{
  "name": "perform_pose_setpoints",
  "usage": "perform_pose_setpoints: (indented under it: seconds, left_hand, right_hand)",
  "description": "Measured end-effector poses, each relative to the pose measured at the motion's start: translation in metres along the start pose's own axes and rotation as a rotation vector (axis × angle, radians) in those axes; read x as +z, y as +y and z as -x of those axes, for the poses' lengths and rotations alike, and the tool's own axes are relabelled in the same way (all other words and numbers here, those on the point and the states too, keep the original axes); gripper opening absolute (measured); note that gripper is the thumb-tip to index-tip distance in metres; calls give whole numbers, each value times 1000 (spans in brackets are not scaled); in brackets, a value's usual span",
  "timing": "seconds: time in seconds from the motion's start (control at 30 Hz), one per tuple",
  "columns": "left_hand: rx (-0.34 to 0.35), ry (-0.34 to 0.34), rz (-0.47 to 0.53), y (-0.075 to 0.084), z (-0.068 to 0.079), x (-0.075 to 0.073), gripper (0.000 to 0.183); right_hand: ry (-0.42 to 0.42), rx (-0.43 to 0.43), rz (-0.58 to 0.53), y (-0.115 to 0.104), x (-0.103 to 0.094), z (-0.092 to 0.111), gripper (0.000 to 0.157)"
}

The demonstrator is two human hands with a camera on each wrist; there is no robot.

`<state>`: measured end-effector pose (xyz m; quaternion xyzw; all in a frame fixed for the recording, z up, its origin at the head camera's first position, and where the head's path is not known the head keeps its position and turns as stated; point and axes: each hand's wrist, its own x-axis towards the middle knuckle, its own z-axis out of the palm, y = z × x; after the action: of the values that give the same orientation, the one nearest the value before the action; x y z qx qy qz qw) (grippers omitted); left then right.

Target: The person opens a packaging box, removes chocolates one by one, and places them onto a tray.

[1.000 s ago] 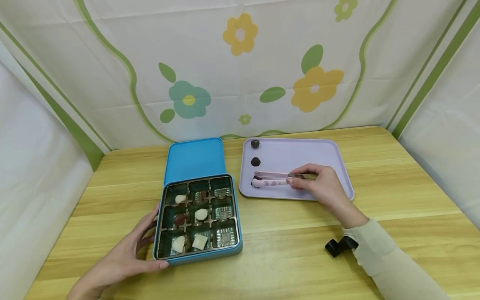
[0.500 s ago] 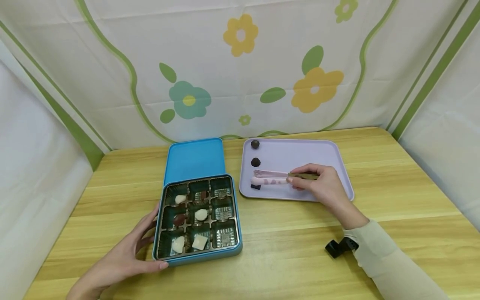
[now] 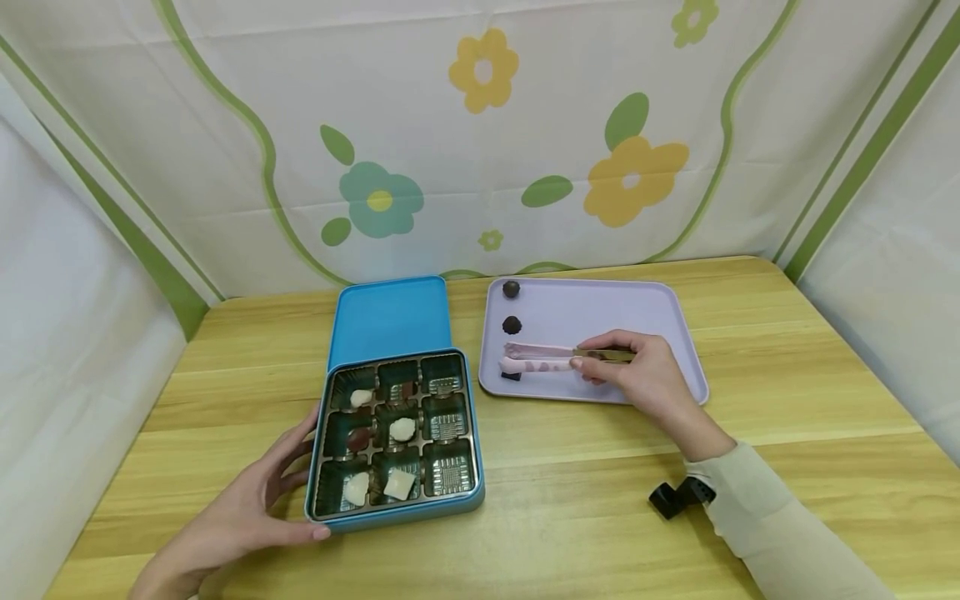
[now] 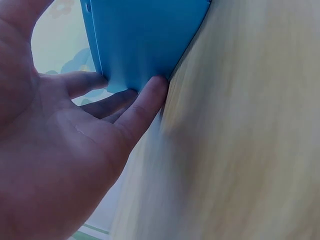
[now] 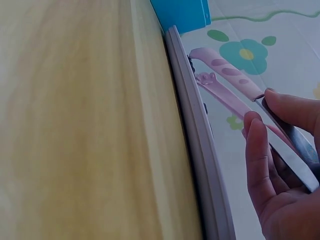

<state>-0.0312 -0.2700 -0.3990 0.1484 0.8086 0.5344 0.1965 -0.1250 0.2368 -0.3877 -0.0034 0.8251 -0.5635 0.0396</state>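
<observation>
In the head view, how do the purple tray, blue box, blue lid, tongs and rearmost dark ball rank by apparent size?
1. Purple tray and blue box: too alike to rank
2. Blue lid
3. Tongs
4. Rearmost dark ball

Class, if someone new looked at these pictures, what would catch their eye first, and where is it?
Probably the bright blue tin, left of centre on the wooden table, with white pieces and brown pieces in its nine-section insert. Next, to its right, the right hand holds pink-ended tongs over a lilac tray with dark pieces along its left side. Behind hangs a pale cloth with large yellow flowers.
</observation>
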Motion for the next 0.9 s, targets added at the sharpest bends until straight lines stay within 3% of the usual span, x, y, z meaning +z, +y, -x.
perform_pose_setpoints:
  seconds: [0.2,0.47,0.9]
  left_hand:
    - [35,-11,72,0,0,-2,119]
    - [-5,-39,131,4,-1,-2,117]
    - [-4,-38,127,2,-2,-2,118]
  right_hand:
    - [-2,-1,-13,1,1,-1,38]
    - [2,4,-1,2,0,-1,37]
    - [12,-32,-52,-2,3,-1,36]
